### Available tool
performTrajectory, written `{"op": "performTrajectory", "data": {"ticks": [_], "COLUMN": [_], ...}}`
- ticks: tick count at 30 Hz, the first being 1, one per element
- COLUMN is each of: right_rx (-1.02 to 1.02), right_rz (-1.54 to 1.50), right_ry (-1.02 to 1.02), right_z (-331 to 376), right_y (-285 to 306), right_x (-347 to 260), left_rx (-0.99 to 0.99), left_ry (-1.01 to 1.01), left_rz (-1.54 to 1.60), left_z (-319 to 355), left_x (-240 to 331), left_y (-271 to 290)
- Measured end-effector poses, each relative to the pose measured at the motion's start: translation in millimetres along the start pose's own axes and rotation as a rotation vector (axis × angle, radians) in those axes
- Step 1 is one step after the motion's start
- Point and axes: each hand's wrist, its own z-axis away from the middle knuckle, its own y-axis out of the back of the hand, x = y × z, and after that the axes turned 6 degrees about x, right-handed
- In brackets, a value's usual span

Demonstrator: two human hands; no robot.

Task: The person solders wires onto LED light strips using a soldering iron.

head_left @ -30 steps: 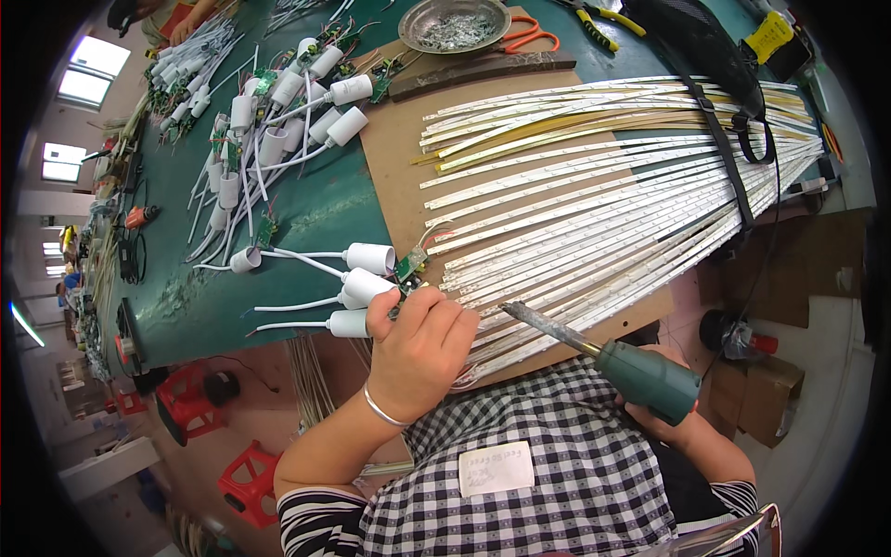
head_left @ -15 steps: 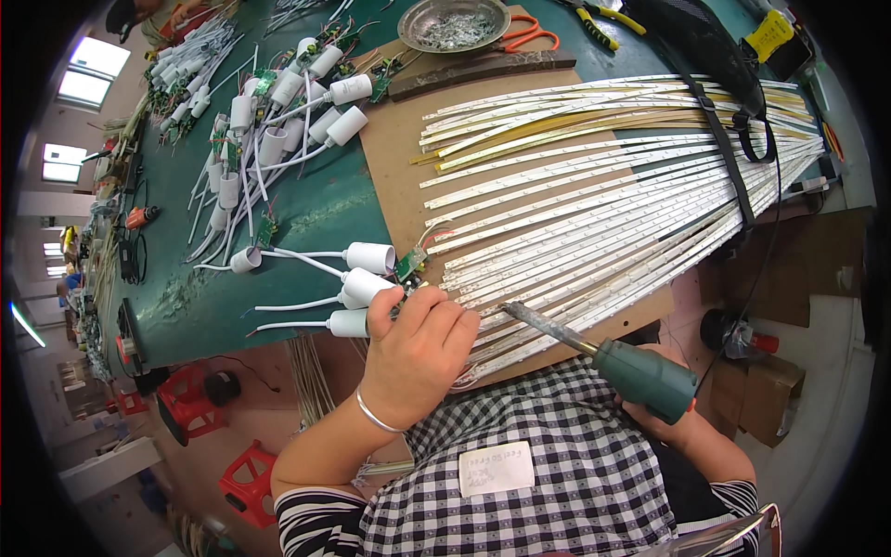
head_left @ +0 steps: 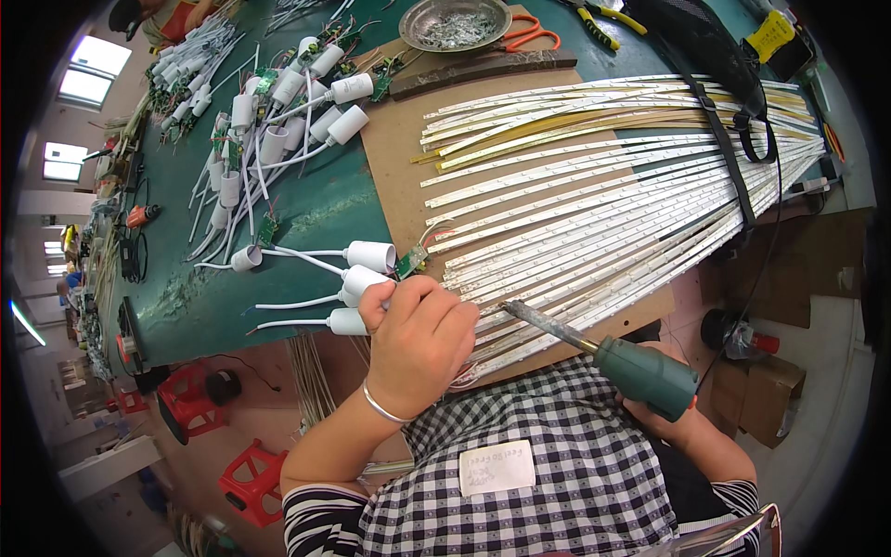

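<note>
In my right hand (head_left: pixel 661 420) is a soldering iron with a green handle (head_left: pixel 647 376), gripped from beneath. Its dark metal tip (head_left: pixel 512 307) points left, over the near ends of the LED strips (head_left: pixel 557 243). My left hand (head_left: pixel 422 345) bends its fingers down at those ends, just left of the tip; what they pinch is hidden under them. White lamp caps (head_left: pixel 371 257) with white cables lie against its left side. A small green circuit board (head_left: pixel 410 263) with thin wires sits just above its knuckles.
More caps with boards (head_left: pixel 273 145) pile up at the far left. A metal bowl of scraps (head_left: pixel 455 26), orange-handled scissors (head_left: pixel 532 35) and pliers (head_left: pixel 599 26) lie at the far side. A black strap (head_left: pixel 727 153) crosses the strips. Red stools (head_left: pixel 252 483) stand on the floor.
My left hand has shifted slightly, its fingers drawn a little forward and its wrist a little to the right. The soldering iron has barely moved.
</note>
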Motion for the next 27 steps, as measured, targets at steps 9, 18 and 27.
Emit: {"op": "performTrajectory", "data": {"ticks": [9, 18, 27], "right_rx": [-0.044, -0.118, -0.126], "right_rz": [0.181, 0.212, 0.29], "right_ry": [0.197, 0.242, 0.303], "right_z": [-11.7, -19.8, -24.3], "right_y": [3.7, 3.1, 4.2], "right_x": [-8.6, -12.8, -12.6], "left_rx": [-0.062, -0.053, -0.054], "left_ry": [-0.023, -0.017, -0.03], "left_rz": [-0.013, -0.016, -0.027], "left_z": [-0.3, -0.2, -0.4], "left_x": [-1.8, -1.5, -2.4], "left_y": [-0.9, -1.4, -1.3]}}
